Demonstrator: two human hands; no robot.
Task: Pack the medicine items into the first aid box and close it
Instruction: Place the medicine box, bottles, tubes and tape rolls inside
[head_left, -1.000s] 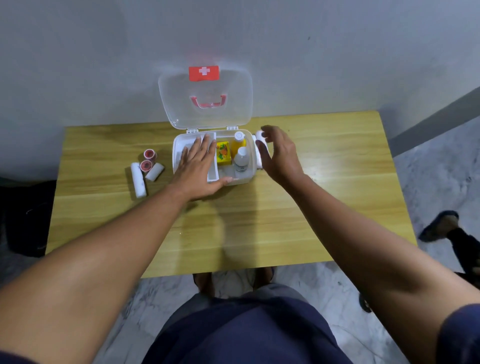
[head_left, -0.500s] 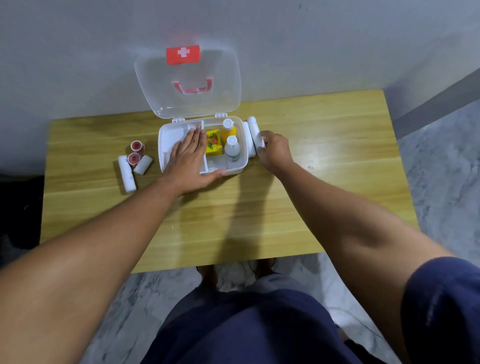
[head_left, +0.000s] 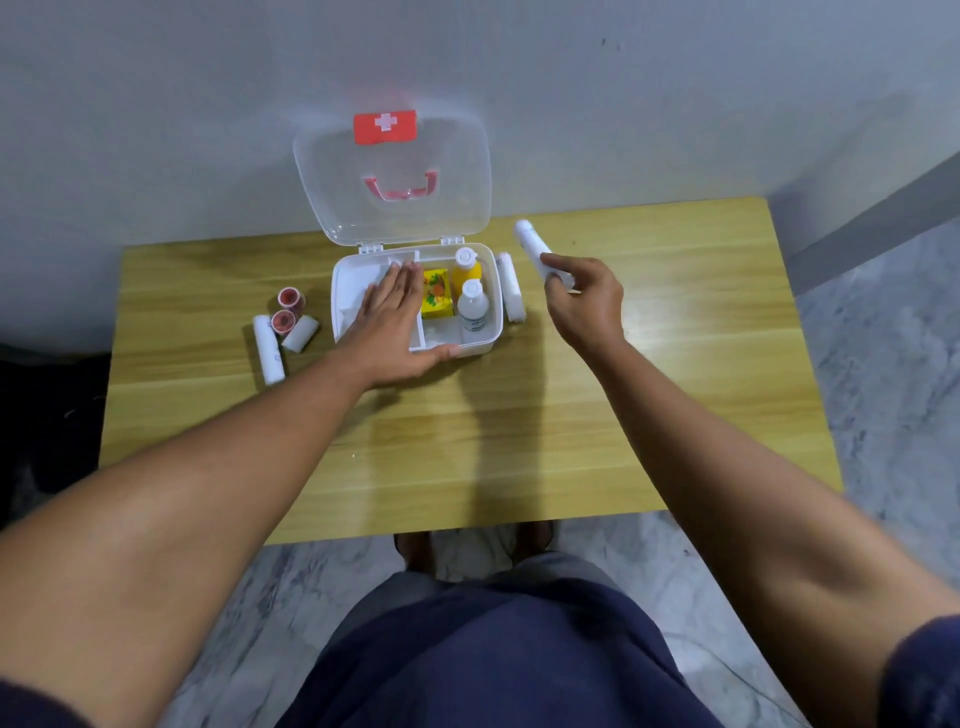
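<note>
The right hand (head_left: 587, 301) pinches one end of a white roll (head_left: 532, 244), held above the table to the right of the open first aid box (head_left: 415, 299). The left hand (head_left: 389, 322) lies flat, fingers extended, on the box's left compartment, holding nothing. The box rests on a wooden table (head_left: 519, 415) against a grey wall (head_left: 208, 104), above marbled flooring (head_left: 883, 338).

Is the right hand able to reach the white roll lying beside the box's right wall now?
Probably yes. The white roll lies uncovered on the table, close to the right hand. But that hand already holds a white tube, so its fingers are occupied.
</note>
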